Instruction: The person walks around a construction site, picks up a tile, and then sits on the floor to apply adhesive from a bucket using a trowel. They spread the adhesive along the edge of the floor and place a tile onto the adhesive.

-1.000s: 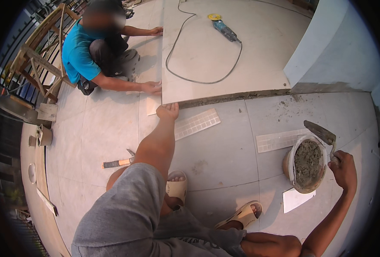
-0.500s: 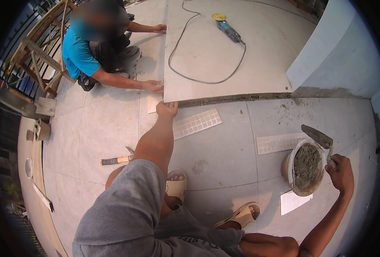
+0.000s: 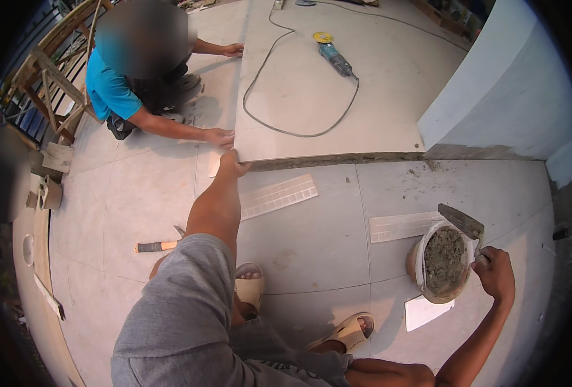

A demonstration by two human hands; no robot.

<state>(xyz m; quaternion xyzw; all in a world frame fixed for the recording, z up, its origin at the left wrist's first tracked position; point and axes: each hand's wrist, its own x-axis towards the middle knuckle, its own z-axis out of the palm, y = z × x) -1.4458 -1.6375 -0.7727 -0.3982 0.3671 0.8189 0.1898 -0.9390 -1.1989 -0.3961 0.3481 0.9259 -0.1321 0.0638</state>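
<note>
My left hand (image 3: pixel 236 162) grips the near left corner of the large beige tile (image 3: pixel 286 145) at the raised step, close to a co-worker's hand (image 3: pixel 220 136). My right hand (image 3: pixel 493 266) holds the handle of a trowel (image 3: pixel 460 220), whose blade is tilted above the rim of a bucket (image 3: pixel 445 264) of grey mortar. Narrow grid-backed tile strips (image 3: pixel 279 196) lie below the step, another (image 3: pixel 389 227) beside the bucket. A white tile piece (image 3: pixel 426 315) lies in front of the bucket. A hammer (image 3: pixel 157 247) rests on the floor left of my forearm.
A co-worker in a blue shirt (image 3: pixel 108 90) crouches at the upper left, beside a wooden frame (image 3: pixel 50 97). A corded angle grinder (image 3: pixel 332 57) lies on the big tile. A pale wall (image 3: pixel 498 97) stands at right; a small bucket (image 3: pixel 49 193) at far left.
The view has shifted slightly, so most things appear a little further left and lower. My hands keep their holds on the tile edge and trowel, with little visible movement.
</note>
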